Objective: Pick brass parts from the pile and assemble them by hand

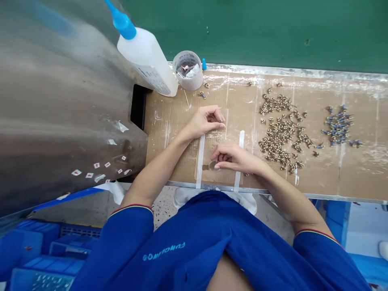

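Pinching is performed by the left hand [204,123], its fingertips closed narrowly; any item held there is too small to tell. A small round metal disc [213,165] is held under the curled fingers of the right hand [233,158], just above the cardboard-covered bench [357,182] and between two white tape strips [200,161]. Loose brass fittings [275,135] are piled near the right hand, and blue-tipped fittings [338,125] are grouped farther right.

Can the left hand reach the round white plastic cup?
Probably yes: the left hand is near the cup; only a small metal part and a thin stick lie on the cardboard between.
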The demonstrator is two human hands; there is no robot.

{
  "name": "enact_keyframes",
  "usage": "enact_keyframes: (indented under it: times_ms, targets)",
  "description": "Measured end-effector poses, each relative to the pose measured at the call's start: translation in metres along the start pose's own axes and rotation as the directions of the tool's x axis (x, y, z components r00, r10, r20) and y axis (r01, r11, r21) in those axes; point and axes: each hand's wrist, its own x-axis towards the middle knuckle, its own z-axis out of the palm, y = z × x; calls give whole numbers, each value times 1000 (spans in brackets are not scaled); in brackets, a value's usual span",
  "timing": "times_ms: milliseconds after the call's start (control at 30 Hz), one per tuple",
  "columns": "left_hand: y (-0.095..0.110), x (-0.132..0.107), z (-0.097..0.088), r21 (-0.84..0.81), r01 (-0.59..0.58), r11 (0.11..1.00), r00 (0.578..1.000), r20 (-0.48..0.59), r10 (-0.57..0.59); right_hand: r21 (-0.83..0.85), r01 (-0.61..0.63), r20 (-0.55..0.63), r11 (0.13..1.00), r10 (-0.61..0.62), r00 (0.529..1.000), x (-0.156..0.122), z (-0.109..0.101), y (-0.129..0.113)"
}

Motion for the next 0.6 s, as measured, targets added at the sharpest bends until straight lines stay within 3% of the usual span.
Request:
enact_keyframes:
  times_ms: [100, 400, 500, 600]
  targets:
    - [-2, -2, 6, 79, -34, 996, 999, -2, 34, -85, 23, -27, 996, -26, 999, -2, -1, 2]
    - [-7, -6, 16, 272, -158, 949, 984, -33, 174, -370, 263, -53, 891, -303, 952, -8, 6, -3]
    - [-7, -7, 18, 250, -152, 956, 985, -42, 167, -470, 332, -48, 818, -399, 916, -6, 15, 1]
    - [-6, -8, 23, 129, -84, 988, 993, -70, 94, -612, 355, -33, 706, -472, 881, -4, 22, 5]
